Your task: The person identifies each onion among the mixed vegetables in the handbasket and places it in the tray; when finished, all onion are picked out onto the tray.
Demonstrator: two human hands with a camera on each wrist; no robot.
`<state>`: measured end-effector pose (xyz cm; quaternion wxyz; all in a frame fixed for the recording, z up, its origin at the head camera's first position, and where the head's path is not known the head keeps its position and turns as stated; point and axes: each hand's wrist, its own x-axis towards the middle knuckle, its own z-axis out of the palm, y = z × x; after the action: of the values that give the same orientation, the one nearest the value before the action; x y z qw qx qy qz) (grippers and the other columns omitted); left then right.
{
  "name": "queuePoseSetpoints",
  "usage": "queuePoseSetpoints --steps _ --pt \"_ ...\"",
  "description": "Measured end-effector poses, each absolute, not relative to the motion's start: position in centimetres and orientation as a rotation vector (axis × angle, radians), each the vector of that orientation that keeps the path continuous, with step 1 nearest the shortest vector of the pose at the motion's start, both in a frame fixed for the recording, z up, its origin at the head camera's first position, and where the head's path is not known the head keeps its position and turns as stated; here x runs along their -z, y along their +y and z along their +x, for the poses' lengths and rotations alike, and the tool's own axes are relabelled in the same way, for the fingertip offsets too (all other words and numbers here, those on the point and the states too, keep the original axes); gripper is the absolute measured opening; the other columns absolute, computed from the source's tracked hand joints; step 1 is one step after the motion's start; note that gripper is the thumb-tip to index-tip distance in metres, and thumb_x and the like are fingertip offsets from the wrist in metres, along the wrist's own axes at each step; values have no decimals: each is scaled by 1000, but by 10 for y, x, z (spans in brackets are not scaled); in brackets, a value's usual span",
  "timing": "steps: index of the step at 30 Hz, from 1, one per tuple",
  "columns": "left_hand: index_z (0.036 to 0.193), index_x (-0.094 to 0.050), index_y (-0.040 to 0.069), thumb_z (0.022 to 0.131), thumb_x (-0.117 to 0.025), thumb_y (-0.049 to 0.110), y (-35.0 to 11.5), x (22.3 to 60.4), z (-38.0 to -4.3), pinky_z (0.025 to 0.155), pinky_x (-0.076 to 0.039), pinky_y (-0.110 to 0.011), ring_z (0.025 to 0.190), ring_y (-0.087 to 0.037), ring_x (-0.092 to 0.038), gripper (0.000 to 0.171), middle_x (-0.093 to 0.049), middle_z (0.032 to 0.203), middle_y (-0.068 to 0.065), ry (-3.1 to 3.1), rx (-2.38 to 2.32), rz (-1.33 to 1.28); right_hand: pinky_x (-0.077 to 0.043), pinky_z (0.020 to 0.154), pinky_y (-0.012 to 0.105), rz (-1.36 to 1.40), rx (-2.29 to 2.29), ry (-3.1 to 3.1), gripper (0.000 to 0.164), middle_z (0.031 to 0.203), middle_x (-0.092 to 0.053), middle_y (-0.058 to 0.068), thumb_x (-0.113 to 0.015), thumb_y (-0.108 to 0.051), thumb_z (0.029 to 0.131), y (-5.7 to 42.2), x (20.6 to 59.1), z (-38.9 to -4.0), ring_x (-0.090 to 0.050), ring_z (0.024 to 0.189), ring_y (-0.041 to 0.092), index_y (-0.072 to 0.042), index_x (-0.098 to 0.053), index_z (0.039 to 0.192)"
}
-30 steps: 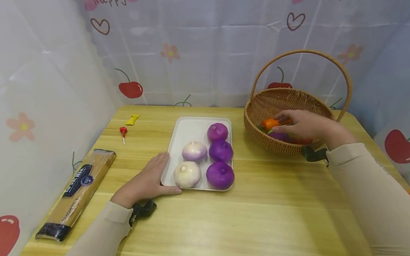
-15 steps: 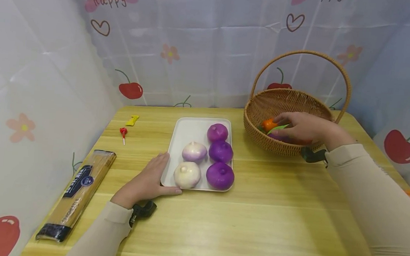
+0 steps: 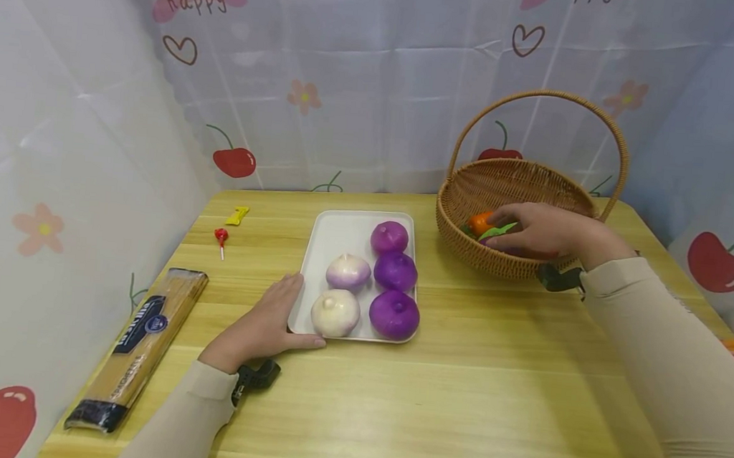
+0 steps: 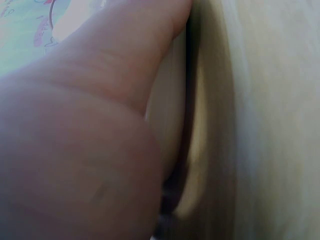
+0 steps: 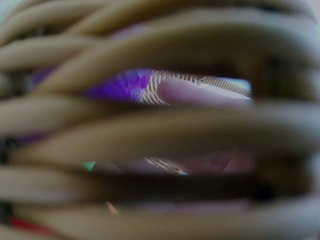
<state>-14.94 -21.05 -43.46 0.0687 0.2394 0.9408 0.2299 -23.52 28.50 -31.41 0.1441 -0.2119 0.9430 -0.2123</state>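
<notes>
Fingers of my right hand (image 3: 538, 229) curl over a purple vegetable (image 3: 498, 244) inside the basket (image 3: 468, 255), at two o'clock; whether they actually hold it I cannot tell. My left hand (image 3: 265, 324) lies flat against the tray (image 3: 327, 237).

Woven wicker basket (image 3: 473, 194), smooth white plastic tray (image 3: 334, 237), glossy wooden table (image 3: 458, 380).

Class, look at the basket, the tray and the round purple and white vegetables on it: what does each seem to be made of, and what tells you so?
Basket: woven wicker or rattan, matte tan; the coiled strands show.
Tray: probably plastic or melamine, smooth white with rounded rim.
Purple vegetables and white vegetables: likely moulded plastic or foam toys; uniform colour, soft sheen.
</notes>
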Motion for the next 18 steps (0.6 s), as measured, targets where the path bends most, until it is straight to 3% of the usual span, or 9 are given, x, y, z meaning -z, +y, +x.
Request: queuePoseSetpoints --steps 8,18 --pt "163 -11 -11 82 -81 70 -211 435 -150 126 -10 -54 157 -43 -9 134 -13 170 -28 2831 -702 725 -41 108 65 -654 547 2731 60 143 -60 19 -70 -47 102 283 315 -235 -51 134 44 -3 -63 143" --pt "163 -13 -11 82 -81 70 -211 435 -149 126 -10 -54 157 -43 -10 134 -14 170 -28 2834 -716 734 -46 105 59 -796 476 2710 44 130 -68 13 -70 -36 104 280 317 -240 -60 123 37 -3 -70 134"
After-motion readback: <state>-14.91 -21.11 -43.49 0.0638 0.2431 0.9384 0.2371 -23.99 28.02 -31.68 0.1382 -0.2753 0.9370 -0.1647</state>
